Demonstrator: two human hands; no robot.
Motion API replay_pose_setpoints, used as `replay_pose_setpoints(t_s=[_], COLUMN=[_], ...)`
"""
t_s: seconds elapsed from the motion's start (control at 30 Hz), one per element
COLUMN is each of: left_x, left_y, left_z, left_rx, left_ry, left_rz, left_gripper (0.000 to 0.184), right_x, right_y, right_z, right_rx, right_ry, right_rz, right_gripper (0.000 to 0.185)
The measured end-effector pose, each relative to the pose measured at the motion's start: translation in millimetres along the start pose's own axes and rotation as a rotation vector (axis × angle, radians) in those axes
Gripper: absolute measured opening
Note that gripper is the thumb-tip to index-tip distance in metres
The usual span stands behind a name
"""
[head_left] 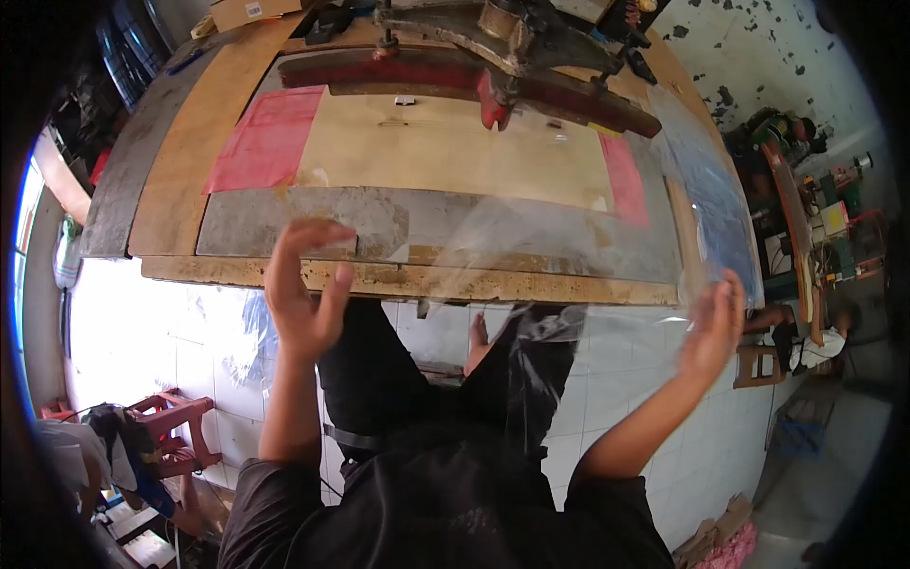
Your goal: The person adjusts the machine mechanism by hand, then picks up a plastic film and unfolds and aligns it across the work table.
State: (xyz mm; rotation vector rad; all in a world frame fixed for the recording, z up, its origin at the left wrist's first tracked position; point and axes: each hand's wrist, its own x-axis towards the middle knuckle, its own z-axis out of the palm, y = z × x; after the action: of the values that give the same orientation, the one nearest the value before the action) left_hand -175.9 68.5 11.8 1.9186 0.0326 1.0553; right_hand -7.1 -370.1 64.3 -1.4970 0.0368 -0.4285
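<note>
Over the near left edge of the worktable, my left hand is raised with thumb and fingers apart and nothing between them. My right hand is blurred beside the near right corner, by a clear plastic sheet that stretches over the table edge and hangs toward my lap; whether the fingers grip it is unclear. A cream sheet with a red left end and a red right end lies flat on the grey plate.
A red metal bar of a press spans the table's far side. Stacked clear plastic lies on the right side. A cardboard box stands at the far left. A seated person is at the right, beyond the table.
</note>
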Motion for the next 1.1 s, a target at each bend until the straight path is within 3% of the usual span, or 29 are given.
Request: replay_pose_setpoints(t_s=[0.1,0.17,0.2,0.27,0.33,0.43,0.5,0.53,0.57,0.6,0.63,0.67,0.7,0.77,0.83,0.9,0.97,1.03,1.07,1.1], left_x=[-28.1,-35.4,-32.7,-43.3,-59.4,-79.1,-87.0,-77.1,-81.5,-89.7,-94.2,-91.1,-88.6,-82.6,-73.6,-73.6,-64.7,-55.5,-45.9,-33.2], left_y=[21.5,36.5,51.1,52.8,37.5,22.0,28.8,38.4,42.9,48.0,52.1,57.7,64.6,80.4,96.3,110.8,121.8,121.6,125.0,117.7], left_z=[14.9,24.9,32.2,51.9,69.0,93.9,106.0,105.4,109.8,114.6,119.1,120.8,122.8,125.6,126.6,133.1,130.2,126.6,121.8,110.2], left_rx=[-0.224,-0.224,-0.256,-0.22,-0.167,-0.139,-0.417,-0.425,-0.423,-0.492,-0.559,-0.605,-0.603,-0.837,-0.79,-0.829,-0.715,-0.915,-0.83,-0.759], left_ry=[-0.071,-0.341,-0.524,-0.765,-0.85,-1.189,-1.088,-1.294,-1.291,-1.197,-1.102,-1.154,-1.15,-0.942,-0.909,-0.77,-0.676,-0.633,-0.519,-0.559], left_rz=[0.082,0.082,-0.036,-0.288,-0.358,-0.307,-0.185,-0.326,-0.324,-0.237,-0.152,-0.157,-0.159,-0.079,-0.036,-0.197,-0.175,-0.447,-0.324,-0.233], left_gripper=[0.022,0.011,0.014,0.023,0.029,0.05,0.06,0.082,0.082,0.093,0.104,0.121,0.121,0.123,0.126,0.121,0.111,0.102,0.08,0.05], right_x=[-12.0,-17.5,-13.4,-22.8,-24.3,-30.8,-29.4,-31.4,-35.9,-41.1,-48.6,-57.3,-64.7,-74.8,-82.1,-87.5,-92.5,-94.2,-95.8,-97.2], right_y=[-39.9,-58.5,-64.9,-82.2,-91.1,-100.9,-98.9,-99.5,-101.0,-102.1,-103.1,-103.8,-104.8,-107.5,-110.5,-113.7,-117.2,-119.6,-120.3,-120.6], right_z=[-44.7,-73.8,-97.4,-97.9,-102.1,-88.3,-79.8,-71.9,-59.7,-47.5,-32.0,-14.9,-1.2,13.7,25.8,35.8,40.2,38.7,36.2,33.7], right_rx=[0.168,0.272,0.482,0.946,0.991,0.944,1.071,1.072,0.885,0.694,0.695,0.428,0.16,0.09,0.019,-0.018,-0.014,-0.008,0.011,0.031], right_ry=[-0.027,-0.061,-0.271,-0.624,-0.566,-0.553,-0.555,-0.558,-0.368,-0.179,-0.18,-0.056,0.067,0.068,0.074,0.059,0.034,0.008,0.003,-0.002], right_rz=[-0.036,-0.054,-0.067,-0.044,-0.088,-0.154,-0.255,-0.256,-0.336,-0.409,-0.41,-0.492,-0.564,-0.606,-0.648,-0.712,-0.74,-0.77,-0.806,-0.842], right_gripper=[0.043,0.049,0.052,0.056,0.054,0.05,0.047,0.047,0.046,0.046,0.046,0.047,0.049,0.05,0.051,0.056,0.059,0.062,0.064,0.066])
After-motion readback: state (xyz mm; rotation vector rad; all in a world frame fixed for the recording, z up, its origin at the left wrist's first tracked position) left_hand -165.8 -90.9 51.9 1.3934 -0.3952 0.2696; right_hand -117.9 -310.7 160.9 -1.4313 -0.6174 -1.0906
